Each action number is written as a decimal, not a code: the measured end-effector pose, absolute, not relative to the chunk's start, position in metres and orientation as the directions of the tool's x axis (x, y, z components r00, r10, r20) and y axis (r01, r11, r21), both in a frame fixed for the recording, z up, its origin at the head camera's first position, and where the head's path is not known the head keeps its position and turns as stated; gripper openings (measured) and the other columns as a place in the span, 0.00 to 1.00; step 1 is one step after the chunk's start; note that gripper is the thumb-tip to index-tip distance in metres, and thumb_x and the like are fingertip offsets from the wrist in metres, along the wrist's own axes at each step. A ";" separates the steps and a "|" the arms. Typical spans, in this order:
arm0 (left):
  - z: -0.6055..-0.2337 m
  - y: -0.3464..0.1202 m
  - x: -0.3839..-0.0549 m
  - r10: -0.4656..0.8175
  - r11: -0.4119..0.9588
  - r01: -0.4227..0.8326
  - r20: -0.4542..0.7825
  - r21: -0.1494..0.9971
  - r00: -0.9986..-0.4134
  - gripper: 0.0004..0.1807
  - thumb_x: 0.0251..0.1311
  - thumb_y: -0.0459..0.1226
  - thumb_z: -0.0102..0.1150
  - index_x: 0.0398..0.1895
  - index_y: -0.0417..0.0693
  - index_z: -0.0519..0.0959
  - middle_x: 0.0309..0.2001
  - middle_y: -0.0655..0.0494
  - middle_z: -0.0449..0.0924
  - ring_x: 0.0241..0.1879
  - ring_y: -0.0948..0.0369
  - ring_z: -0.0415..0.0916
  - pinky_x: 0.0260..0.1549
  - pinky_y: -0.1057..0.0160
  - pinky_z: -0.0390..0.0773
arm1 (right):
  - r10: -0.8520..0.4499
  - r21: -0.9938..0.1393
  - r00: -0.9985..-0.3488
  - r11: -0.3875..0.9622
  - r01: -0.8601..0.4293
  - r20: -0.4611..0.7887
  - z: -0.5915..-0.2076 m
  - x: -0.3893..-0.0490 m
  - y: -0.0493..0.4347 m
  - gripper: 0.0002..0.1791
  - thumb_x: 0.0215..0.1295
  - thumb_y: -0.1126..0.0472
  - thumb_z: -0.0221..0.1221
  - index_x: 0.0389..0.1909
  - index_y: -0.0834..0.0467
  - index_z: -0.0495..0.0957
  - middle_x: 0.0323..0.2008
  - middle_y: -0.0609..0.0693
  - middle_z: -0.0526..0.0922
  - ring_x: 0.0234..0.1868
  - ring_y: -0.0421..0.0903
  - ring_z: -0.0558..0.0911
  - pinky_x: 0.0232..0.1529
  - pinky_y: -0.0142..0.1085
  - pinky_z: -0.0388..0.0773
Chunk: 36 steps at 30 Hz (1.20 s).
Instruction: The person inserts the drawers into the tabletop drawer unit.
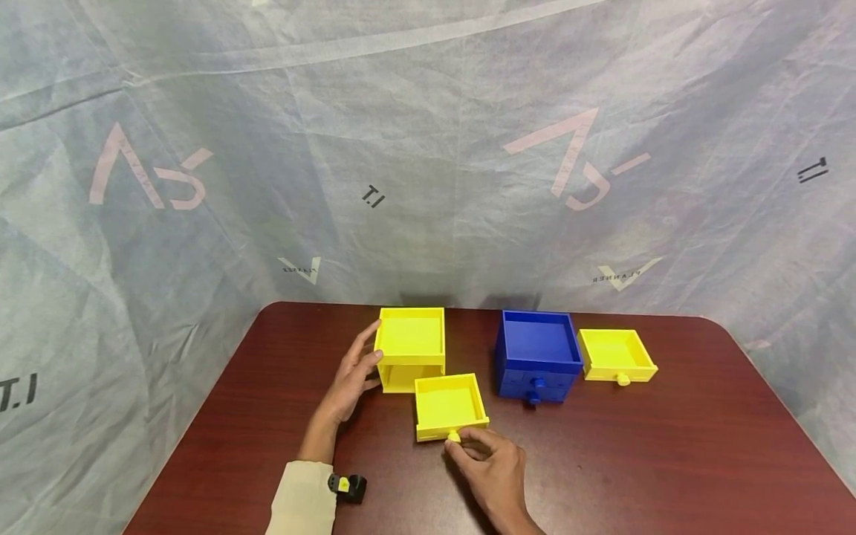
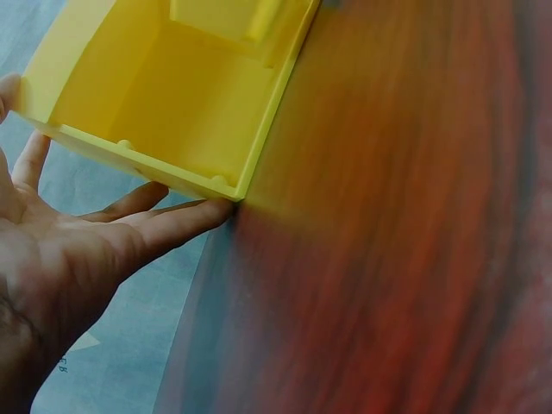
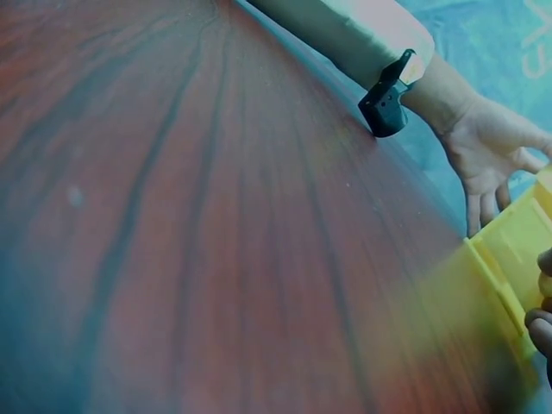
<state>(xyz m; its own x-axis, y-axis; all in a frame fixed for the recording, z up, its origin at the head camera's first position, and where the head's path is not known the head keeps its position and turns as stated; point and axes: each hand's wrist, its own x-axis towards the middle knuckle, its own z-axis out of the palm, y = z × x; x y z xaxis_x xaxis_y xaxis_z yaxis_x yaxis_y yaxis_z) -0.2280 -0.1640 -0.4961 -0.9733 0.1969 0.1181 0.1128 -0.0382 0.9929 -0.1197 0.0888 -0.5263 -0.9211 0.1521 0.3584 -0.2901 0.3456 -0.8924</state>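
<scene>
A yellow cabinet [image 1: 412, 338] stands on the table with its front bay hollow, as the left wrist view also shows. My left hand [image 1: 349, 377] touches its left side with extended fingers. In front of the cabinet and a little to its right is a yellow drawer [image 1: 449, 405]. My right hand [image 1: 496, 468] pinches the drawer's round knob [image 1: 454, 437] between thumb and fingers. The right wrist view catches only the fingertips [image 3: 542, 332] at the drawer's front. The drawer's tray holds nothing.
To the right stands a blue cabinet [image 1: 540, 342] with two knobs on its front. A second yellow drawer [image 1: 615, 353] lies beside it. All rest on a dark red wooden table [image 1: 628, 468], with a grey printed sheet [image 1: 428, 148] hanging behind.
</scene>
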 end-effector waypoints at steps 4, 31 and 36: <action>-0.495 -0.164 -0.228 0.197 -0.039 0.118 0.123 0.992 -0.973 0.31 0.75 0.43 0.47 0.78 0.68 0.55 0.68 0.38 0.59 0.62 0.35 0.67 0.54 0.28 0.65 | 0.148 -0.895 -0.924 0.340 -0.287 0.353 -0.526 -0.121 0.088 0.09 0.46 0.65 0.78 0.28 0.56 0.87 0.27 0.48 0.88 0.26 0.37 0.86 0.27 0.26 0.80; -0.497 -0.165 -0.229 0.195 -0.037 0.123 0.128 0.992 -0.972 0.30 0.75 0.42 0.47 0.78 0.67 0.55 0.68 0.39 0.58 0.61 0.35 0.67 0.54 0.28 0.65 | 0.153 -0.931 -0.964 0.330 -0.158 0.218 -0.524 -0.123 0.079 0.08 0.46 0.66 0.77 0.27 0.59 0.87 0.26 0.51 0.88 0.26 0.38 0.86 0.28 0.26 0.80; -0.499 -0.165 -0.230 0.197 -0.034 0.116 0.120 0.993 -0.973 0.30 0.76 0.42 0.46 0.78 0.66 0.55 0.67 0.36 0.57 0.61 0.35 0.67 0.55 0.27 0.64 | 0.149 -0.930 -0.967 0.337 -0.148 0.208 -0.525 -0.123 0.079 0.09 0.46 0.65 0.77 0.28 0.59 0.87 0.26 0.50 0.88 0.27 0.38 0.86 0.28 0.26 0.80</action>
<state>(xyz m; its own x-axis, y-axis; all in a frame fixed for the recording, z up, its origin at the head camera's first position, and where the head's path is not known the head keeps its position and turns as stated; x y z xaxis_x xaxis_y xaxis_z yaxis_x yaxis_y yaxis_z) -0.2295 -0.1645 -0.4987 -0.9730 0.1971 0.1204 0.1159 -0.0342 0.9927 -0.1226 0.0790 -0.5250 -0.9667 0.1493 0.2079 -0.1478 0.3375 -0.9297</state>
